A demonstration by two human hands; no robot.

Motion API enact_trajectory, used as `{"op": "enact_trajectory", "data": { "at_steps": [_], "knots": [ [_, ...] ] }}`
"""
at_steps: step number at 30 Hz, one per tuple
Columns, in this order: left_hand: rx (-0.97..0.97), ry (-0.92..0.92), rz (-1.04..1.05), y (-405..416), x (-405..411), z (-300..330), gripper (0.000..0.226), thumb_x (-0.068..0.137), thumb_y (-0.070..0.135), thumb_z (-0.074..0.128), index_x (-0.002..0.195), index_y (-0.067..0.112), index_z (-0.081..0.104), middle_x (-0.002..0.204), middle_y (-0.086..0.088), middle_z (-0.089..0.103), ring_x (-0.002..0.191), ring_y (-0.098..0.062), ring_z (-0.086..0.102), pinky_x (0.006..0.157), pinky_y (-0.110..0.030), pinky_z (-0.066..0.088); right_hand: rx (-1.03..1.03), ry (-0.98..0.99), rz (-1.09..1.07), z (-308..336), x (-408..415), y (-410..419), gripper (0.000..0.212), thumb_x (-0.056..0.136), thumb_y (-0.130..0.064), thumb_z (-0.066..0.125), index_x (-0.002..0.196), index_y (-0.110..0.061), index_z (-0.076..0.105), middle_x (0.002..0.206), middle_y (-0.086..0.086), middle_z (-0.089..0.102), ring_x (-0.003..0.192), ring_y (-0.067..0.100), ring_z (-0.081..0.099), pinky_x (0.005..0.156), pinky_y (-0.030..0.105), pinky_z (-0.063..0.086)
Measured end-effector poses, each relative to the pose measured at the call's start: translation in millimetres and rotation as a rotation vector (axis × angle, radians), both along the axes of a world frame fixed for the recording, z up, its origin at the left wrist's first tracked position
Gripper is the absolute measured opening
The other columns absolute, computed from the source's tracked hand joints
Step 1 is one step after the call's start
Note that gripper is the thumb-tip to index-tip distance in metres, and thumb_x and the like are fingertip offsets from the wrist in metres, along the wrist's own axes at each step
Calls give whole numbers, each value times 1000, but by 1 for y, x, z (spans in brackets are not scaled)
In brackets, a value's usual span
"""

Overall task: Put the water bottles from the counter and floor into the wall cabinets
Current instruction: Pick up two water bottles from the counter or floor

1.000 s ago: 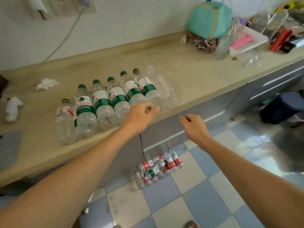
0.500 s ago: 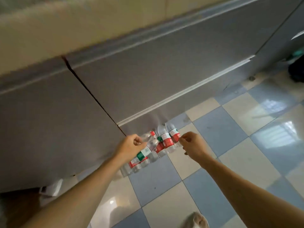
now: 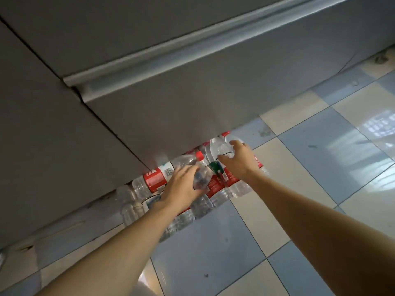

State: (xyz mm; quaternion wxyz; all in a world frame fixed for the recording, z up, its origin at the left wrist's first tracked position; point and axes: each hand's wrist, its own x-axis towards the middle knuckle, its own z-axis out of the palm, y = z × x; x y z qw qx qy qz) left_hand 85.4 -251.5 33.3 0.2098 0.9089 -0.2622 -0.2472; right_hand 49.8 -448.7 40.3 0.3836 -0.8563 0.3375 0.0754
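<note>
Several clear water bottles (image 3: 154, 178) with red or green labels lie in a heap on the tiled floor, against the foot of the grey base cabinet (image 3: 64, 146). My left hand (image 3: 181, 185) reaches down onto the heap and grips a blurred clear bottle (image 3: 201, 178) near a red cap. My right hand (image 3: 238, 162) curls its fingers and thumb round the upper part of another clear bottle (image 3: 224, 148) at the heap's right end. The counter and the wall cabinets are out of view.
A long silver handle rail (image 3: 192, 50) runs across the grey cabinet front above the bottles. A dark gap (image 3: 102, 122) separates two cabinet doors. The floor (image 3: 213, 263) is glossy blue and white tile, with window glare at the right.
The view has dropped from the counter to the floor and drawn close to the heap. Both hands have gone down from above the bottles and closed on one each.
</note>
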Motion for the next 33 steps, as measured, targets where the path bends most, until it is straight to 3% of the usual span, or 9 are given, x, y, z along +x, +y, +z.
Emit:
{"op": "enact_trajectory", "data": {
  "at_steps": [3,8,11,15,17,21,26,29,33],
  "knots": [
    [51,-184,-45,-4,-5,-15,79,86,46,75,152,21,40,146,3,53,135,-19,40,110,-35,36,18,-11,38,-19,15,-4,76,89,-38,73,153,-17,36,151,8,47,123,27,57,88,32,51],
    [157,-353,-113,-11,-11,-25,75,92,42,68,153,17,33,140,-1,55,128,-23,42,116,-38,31,39,-41,48,-38,25,-5,80,86,-45,75,151,-19,36,132,4,61,93,15,54,56,17,39],
    [111,-317,-87,-14,-14,-25,71,93,39,66,152,15,34,140,-5,51,128,-24,41,113,-36,35,88,-65,8,-41,22,-9,77,84,-40,78,147,-20,40,128,3,60,95,15,54,61,19,44],
    [-53,-169,-12,-12,-12,-11,72,89,31,74,151,14,40,142,-5,46,126,-24,51,97,-29,47,123,-62,-7,-35,2,-16,75,81,-29,83,143,-17,44,129,5,58,99,17,53,64,19,44],
    [-100,-125,-2,-9,-7,1,70,86,28,77,147,15,46,140,-3,48,122,-23,55,90,-24,42,170,-74,-29,-27,-13,-21,79,78,-23,85,144,-17,43,131,7,59,102,20,59,76,29,53],
    [-257,-21,76,-8,1,27,72,82,29,81,145,18,50,133,2,55,117,-15,55,91,-24,43,277,-107,-58,-3,-41,-37,78,74,-16,86,140,-18,46,120,6,63,100,27,67,83,45,59],
    [-486,211,101,-38,-6,53,45,74,36,85,111,42,60,103,21,71,92,6,67,73,-20,54,244,-200,-7,7,-87,-56,71,69,-15,89,127,-26,51,119,0,61,109,25,64,88,44,57],
    [-525,234,14,-65,-21,52,50,73,41,85,113,51,55,111,28,67,102,12,61,76,-10,49,165,-219,-17,2,-111,-63,69,67,-19,91,125,-21,53,118,3,58,108,25,61,91,49,58],
    [-534,219,-45,-84,-46,30,57,72,37,87,120,38,57,117,17,64,109,-1,60,88,-22,51,43,-282,6,-4,-130,-71,68,68,-24,92,124,-20,55,117,-2,54,105,21,57,92,46,56]
  ]
}}
